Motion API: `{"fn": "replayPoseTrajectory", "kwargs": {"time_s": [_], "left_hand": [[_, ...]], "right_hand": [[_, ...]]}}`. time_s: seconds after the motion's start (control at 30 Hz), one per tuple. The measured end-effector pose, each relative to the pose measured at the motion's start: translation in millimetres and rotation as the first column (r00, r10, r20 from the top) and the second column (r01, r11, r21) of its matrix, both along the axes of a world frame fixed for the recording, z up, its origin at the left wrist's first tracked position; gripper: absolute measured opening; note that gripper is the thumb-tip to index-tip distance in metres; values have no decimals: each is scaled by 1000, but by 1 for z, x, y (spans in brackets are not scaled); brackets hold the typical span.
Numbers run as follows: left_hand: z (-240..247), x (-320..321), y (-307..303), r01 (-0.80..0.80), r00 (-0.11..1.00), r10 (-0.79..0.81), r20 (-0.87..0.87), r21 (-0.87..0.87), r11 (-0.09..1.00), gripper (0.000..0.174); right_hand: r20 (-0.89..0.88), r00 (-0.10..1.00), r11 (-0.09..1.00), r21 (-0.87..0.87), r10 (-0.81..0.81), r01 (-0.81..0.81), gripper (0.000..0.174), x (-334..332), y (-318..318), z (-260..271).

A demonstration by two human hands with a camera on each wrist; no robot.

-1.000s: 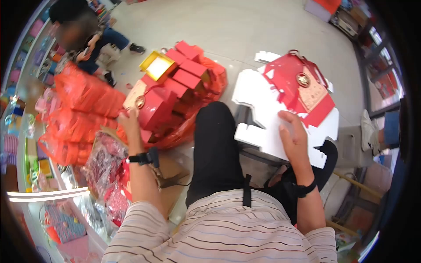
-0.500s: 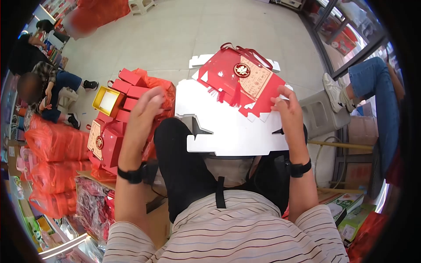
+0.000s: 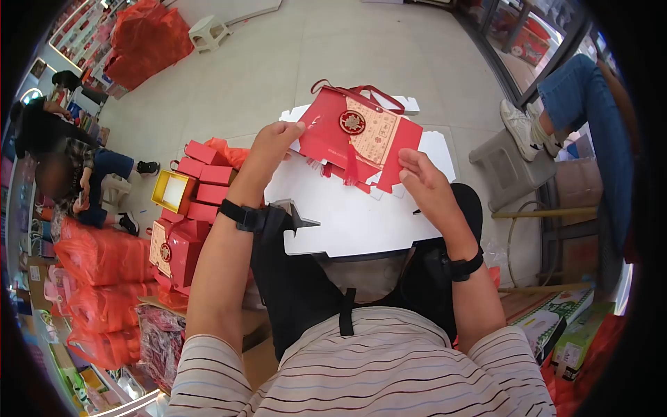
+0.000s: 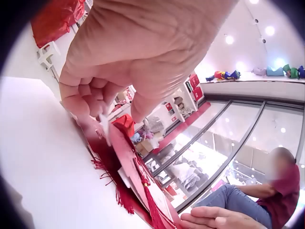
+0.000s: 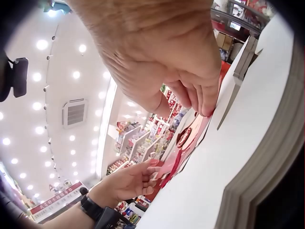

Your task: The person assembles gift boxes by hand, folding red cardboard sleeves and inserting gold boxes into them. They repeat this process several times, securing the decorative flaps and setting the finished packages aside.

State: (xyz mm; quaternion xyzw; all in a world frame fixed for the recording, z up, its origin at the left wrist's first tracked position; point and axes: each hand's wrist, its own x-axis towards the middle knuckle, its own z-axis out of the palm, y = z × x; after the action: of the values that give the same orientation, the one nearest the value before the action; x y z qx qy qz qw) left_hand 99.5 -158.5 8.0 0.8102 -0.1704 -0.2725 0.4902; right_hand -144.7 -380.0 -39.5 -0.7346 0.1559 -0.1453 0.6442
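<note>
A flat red gift box (image 3: 326, 132) with a round gold emblem, patterned cream panel, ribbon handles and red tassels lies on stacked white card sheets (image 3: 347, 226). At its left edge, my left hand (image 3: 267, 156) pinches the red card between thumb and curled fingers; the left wrist view shows this hand (image 4: 138, 52) close above the tassels (image 4: 125, 200). My right hand (image 3: 431, 191) is at the box's right edge. In the right wrist view, that hand's (image 5: 162, 52) fingertips touch the red card, with the thumb held apart. The box's underside is hidden.
Assembled red boxes (image 3: 212, 174) and one with a yellow interior (image 3: 174, 191) are piled at the left, beside red plastic bags (image 3: 97, 254). A grey stool (image 3: 511, 174) supports a seated person's foot at the right. A white stool (image 3: 208, 33) stands farther back.
My left hand has moved from above the left pile to the flat box's left edge and taken hold of it. My right hand remains by the right edge. The head view has shifted.
</note>
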Motion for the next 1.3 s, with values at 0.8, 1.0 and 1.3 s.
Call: {"fn": "replayPoseTrajectory", "kwargs": {"time_s": [0.8, 1.0, 1.3], "left_hand": [[53, -108, 45, -272, 935, 354, 3, -634, 724, 32], [24, -119, 64, -102, 949, 222, 222, -449, 887, 28], [17, -111, 56, -64, 837, 245, 490, -356, 932, 35]], "right_hand": [[-41, 999, 974, 226, 34, -24, 25, -29, 24, 51], [6, 1000, 953, 304, -21, 19, 25, -28, 26, 44], [-42, 999, 982, 190, 20, -12, 28, -31, 30, 48]]}}
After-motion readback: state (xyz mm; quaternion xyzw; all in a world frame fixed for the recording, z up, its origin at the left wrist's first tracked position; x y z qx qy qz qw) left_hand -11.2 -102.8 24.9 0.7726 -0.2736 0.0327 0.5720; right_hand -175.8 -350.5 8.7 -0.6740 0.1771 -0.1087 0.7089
